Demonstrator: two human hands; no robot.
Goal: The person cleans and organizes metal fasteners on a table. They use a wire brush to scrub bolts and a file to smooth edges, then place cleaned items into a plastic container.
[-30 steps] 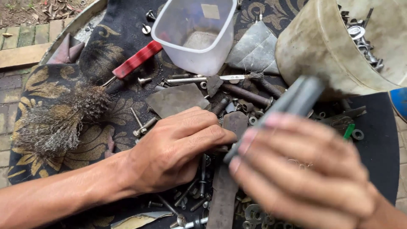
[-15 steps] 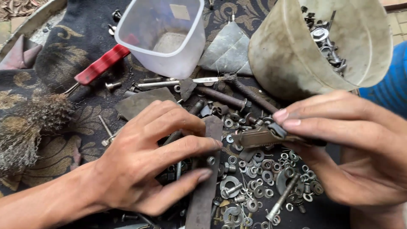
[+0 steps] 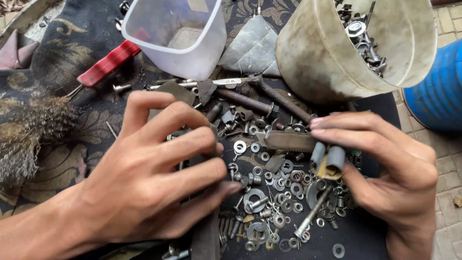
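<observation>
Two short grey tubes with a scrap of brown card are pinched in the right hand, thumb beneath and fingertips curled over from above, just above the scattered hardware. Touching those fingertips, a flat grey metal bar lies level, pointing toward the left hand.

The left hand is spread wide, fingers splayed and bent, its tips pressing down among a litter of silver washers, nuts and bolts on the dark patterned cloth. Under its palm a long dark strip runs toward the bottom edge. A long threaded bolt lies slanted just below the right hand.

Farther out, two rusty rods lie side by side near a large dirty cream plastic bucket, tipped and holding more bolts. Beside it stands a clear square plastic tub, with a crumpled grey sheet between them. A red-handled tool rests left of the tub, and a frayed bristle brush lies at the far left. A blue drum stands at the right edge.
</observation>
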